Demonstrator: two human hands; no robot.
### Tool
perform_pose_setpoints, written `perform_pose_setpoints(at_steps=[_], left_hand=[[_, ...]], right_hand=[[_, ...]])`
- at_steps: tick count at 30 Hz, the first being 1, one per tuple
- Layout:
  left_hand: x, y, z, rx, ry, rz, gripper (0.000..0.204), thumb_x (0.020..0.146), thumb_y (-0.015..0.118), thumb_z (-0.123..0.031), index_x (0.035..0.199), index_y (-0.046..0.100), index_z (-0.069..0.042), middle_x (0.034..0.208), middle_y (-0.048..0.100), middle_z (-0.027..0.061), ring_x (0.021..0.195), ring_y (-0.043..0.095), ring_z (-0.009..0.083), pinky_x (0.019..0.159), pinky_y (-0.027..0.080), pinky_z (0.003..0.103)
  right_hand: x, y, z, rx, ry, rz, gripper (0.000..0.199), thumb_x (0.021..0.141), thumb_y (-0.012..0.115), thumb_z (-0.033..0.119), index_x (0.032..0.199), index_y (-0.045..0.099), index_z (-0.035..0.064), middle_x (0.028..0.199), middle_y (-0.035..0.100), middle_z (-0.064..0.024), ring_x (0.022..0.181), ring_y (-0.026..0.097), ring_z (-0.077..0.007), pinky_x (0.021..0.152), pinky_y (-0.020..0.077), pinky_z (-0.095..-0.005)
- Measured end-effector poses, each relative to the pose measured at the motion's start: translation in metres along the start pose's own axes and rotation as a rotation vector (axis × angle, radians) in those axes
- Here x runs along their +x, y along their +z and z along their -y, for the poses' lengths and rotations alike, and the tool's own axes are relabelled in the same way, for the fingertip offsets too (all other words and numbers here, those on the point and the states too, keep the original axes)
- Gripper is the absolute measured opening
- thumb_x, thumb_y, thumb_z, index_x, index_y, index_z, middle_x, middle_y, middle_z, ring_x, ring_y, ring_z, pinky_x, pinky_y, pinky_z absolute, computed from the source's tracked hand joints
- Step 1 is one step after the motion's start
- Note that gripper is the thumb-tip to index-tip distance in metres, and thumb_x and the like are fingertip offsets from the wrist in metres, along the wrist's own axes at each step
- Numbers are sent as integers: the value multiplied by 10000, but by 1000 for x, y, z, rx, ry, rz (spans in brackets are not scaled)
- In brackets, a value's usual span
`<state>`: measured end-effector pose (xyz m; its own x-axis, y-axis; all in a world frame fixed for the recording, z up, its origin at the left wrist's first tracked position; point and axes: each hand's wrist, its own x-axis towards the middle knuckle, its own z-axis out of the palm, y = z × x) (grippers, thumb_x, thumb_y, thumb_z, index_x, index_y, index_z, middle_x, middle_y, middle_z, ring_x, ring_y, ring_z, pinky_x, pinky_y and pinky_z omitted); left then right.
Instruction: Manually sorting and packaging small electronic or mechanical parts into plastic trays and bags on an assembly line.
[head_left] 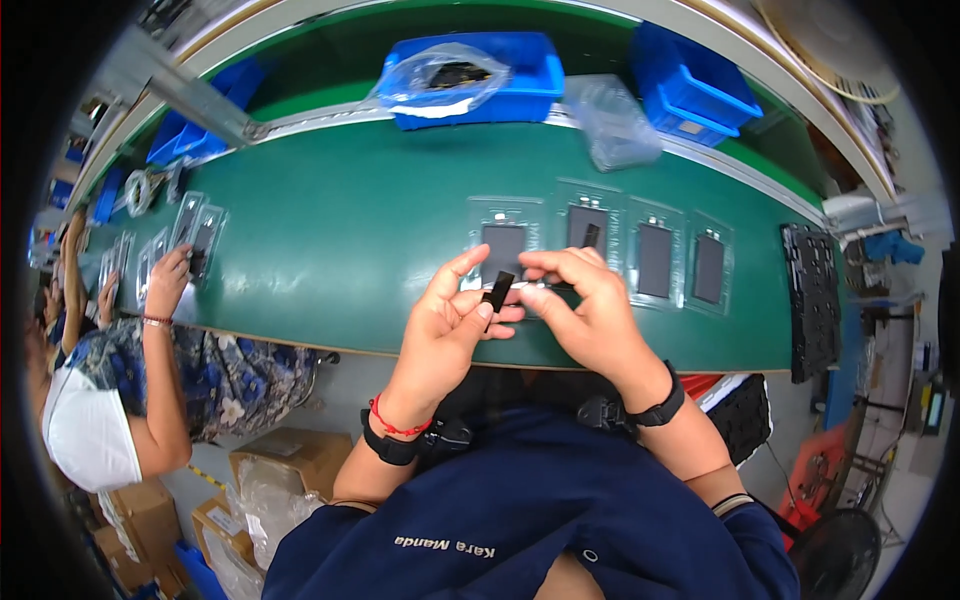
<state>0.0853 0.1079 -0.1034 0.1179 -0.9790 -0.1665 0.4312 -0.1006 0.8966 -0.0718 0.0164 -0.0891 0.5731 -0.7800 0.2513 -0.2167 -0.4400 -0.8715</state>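
Above the near part of the green table, my left hand [436,330] pinches a small glossy black strip [502,286] between thumb and fingers. Close beside it, my right hand [592,312] has thumb and index finger drawn together at the strip's right side; something thin and pale shows there, too small to name. Behind my hands lies a clear plastic tray [533,214] with a dark flat panel [503,243], partly hidden by my fingers. A second panel [580,220] has another small black piece [591,236] over it. Two more trayed panels [655,260] [709,268] lie to the right.
A blue bin [530,85] with a plastic bag stands at the back, near clear stacked trays [613,125] and more blue bins [690,90]. A black moulded tray [810,300] lies at the right end. Left, a co-worker's hand [168,280] touches similar trays.
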Motion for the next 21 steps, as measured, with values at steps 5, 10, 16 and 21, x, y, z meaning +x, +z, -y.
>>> perform_pose_setpoints(at_steps=[5,10,16,21], left_hand=[[8,27,7,47,-56,161,556,931,408,68,1448,233,-38,1130,607,166,999,630,203,801,536,291],[14,35,5,120,-81,49,524,932,496,2,1414,294,-24,1029,649,184,913,665,225,716,564,291],[22,47,5,225,-131,45,513,918,561,-45,1386,351,-36,943,676,158,775,679,180,605,544,243],[25,75,13,326,-112,280,535,925,549,-52,1415,343,-115,887,691,93,746,666,144,621,522,233]], right_hand=[[-9,-22,-13,231,153,-171,74,834,657,71,840,642,-1,786,647,-48,735,587,-98,647,470,-257],[-13,-100,-56,-363,271,-312,109,772,698,102,841,682,19,714,660,-97,656,611,-207,665,482,-331],[-24,-97,-34,-753,-7,-424,210,745,720,142,923,672,43,814,644,-103,765,591,-266,696,454,-385],[-46,-69,-10,110,215,-85,125,843,678,158,895,658,46,824,651,-78,826,610,-196,694,469,-312]])
